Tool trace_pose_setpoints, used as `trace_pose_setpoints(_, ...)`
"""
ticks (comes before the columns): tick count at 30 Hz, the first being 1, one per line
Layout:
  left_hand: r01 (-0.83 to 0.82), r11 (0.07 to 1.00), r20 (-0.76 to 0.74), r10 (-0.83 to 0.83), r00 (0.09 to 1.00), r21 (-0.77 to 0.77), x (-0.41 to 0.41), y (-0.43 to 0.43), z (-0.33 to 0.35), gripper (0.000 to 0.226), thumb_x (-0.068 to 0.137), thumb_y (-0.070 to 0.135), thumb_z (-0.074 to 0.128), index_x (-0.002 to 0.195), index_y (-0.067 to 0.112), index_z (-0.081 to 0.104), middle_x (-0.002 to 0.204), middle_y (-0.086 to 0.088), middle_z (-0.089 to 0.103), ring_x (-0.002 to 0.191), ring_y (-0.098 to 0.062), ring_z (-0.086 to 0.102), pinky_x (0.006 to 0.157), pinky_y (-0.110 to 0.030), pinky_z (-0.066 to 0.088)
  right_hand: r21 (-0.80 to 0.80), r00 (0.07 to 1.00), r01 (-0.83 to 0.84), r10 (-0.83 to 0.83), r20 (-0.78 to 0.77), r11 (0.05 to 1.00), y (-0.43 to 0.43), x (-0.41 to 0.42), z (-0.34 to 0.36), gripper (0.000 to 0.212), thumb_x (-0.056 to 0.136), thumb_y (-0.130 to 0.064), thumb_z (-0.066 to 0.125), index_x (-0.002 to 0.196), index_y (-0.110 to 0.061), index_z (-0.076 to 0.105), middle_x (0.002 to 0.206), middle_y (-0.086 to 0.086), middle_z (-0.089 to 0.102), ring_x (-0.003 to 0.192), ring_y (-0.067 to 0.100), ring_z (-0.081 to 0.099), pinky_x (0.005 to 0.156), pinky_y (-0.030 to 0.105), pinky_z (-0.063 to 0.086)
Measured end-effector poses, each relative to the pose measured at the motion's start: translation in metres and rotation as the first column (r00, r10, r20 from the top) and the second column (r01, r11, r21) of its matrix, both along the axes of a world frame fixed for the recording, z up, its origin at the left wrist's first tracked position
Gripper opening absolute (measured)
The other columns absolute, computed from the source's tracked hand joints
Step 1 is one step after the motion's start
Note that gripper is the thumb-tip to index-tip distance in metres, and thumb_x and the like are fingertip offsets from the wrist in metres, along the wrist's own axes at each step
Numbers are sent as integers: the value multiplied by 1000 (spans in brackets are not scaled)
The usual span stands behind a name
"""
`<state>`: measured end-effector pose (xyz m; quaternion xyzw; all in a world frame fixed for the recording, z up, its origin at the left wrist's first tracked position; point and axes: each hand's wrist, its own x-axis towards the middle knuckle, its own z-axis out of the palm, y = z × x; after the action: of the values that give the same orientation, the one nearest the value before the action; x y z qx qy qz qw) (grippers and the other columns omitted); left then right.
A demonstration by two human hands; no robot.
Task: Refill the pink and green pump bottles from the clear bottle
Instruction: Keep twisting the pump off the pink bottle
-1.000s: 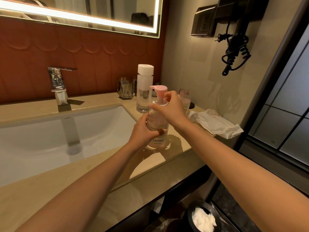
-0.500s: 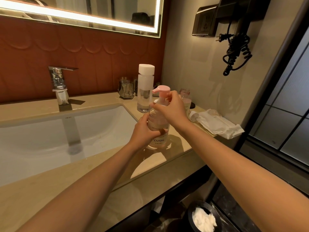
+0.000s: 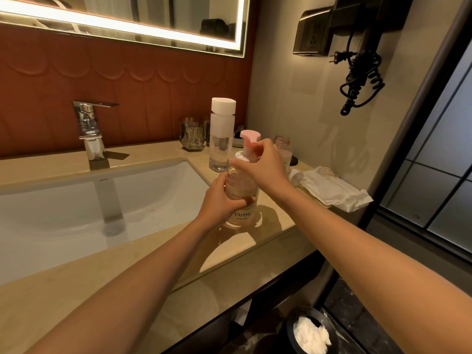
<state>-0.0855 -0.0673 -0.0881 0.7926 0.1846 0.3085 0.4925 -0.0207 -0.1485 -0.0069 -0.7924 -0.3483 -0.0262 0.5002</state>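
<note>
Your left hand (image 3: pixel 221 198) wraps its fingers around the pink pump bottle (image 3: pixel 242 190), which stands on the counter (image 3: pixel 153 251) right of the sink (image 3: pixel 76 213). Your right hand (image 3: pixel 263 169) pinches its pump collar. The capped clear bottle (image 3: pixel 221 135) stands just behind.
</note>
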Motion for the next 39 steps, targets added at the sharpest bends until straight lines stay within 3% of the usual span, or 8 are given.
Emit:
trace_pose_setpoints(5, 12, 1000, 11, -12, 1000, -11, 0, 1, -1, 74, 70, 26, 80, 133, 22, 42, 129, 1, 55, 114, -17, 54, 90, -34, 49, 44, 981, -165, 168, -91, 985, -7, -4, -1, 46, 85, -16, 62, 128, -13, 47, 120, 3, 55, 110, 20, 54, 88, 33, 49)
trace_pose_setpoints(13, 12, 1000, 7, -12, 1000, 17, -1, 0, 0, 72, 73, 21, 78, 134, 21, 40, 130, 0, 54, 115, -16, 52, 90, -33, 47, 84, 997, -57, 61, -44, 995, -6, -2, 0, 55, 78, -29, 73, 124, -14, 47, 118, -1, 49, 102, 12, 49, 80, 24, 45)
trace_pose_setpoints(17, 13, 1000, 23, -13, 1000, 1, -1, 0, 0, 72, 71, 24, 80, 132, 21, 42, 128, 1, 55, 108, -11, 52, 89, -33, 48, 50, 981, -172, 176, -82, 984, -8, -4, 1, 36, 86, -16, 61, 120, -11, 52, 109, 0, 56, 100, 16, 54, 88, 33, 50)
trace_pose_setpoints(20, 9, 1000, 26, -9, 1000, -14, -1, -1, 0, 73, 71, 26, 80, 133, 22, 41, 129, 1, 54, 108, -11, 51, 90, -33, 47, 36, 965, -231, 233, -122, 972, -8, -5, 1, 43, 87, -16, 61, 127, -13, 47, 112, -4, 50, 105, 14, 51, 86, 29, 48)
trace_pose_setpoints(23, 2, 1000, 12, -2, 1000, -3, 0, -1, -1, 74, 72, 25, 80, 135, 21, 40, 131, 0, 54, 116, -17, 52, 92, -36, 47, 37, 993, -101, 103, -55, 994, -2, -1, 1, 55, 79, -31, 72, 125, -16, 46, 123, 0, 46, 108, 15, 48, 87, 30, 48)
trace_pose_setpoints(27, 2, 1000, -1, -2, 1000, 5, 0, 0, -1, 73, 73, 21, 79, 135, 21, 40, 131, 0, 54, 117, -18, 51, 93, -36, 46, 13, 1000, -17, 17, 8, 1000, 1, 1, 3, 40, 76, -32, 74, 102, -17, 48, 114, 3, 50, 99, 17, 51, 86, 33, 50)
trace_pose_setpoints(34, 5, 1000, 18, -5, 1000, -4, -1, 0, 0, 74, 71, 26, 80, 134, 20, 42, 130, 0, 54, 116, -18, 52, 95, -39, 48, 28, 955, -231, 232, -186, 973, -8, -4, 5, 46, 87, -16, 61, 130, -13, 45, 117, 0, 51, 111, 17, 50, 82, 29, 43)
trace_pose_setpoints(39, -2, 1000, 4, 2, 1000, 16, 0, 0, -1, 74, 72, 25, 79, 135, 20, 40, 132, -1, 53, 118, -19, 51, 95, -39, 47, 18, 999, -33, 34, -18, 999, -2, 0, 4, 54, 75, -36, 75, 116, -16, 47, 123, 4, 49, 108, 18, 50, 88, 32, 49)
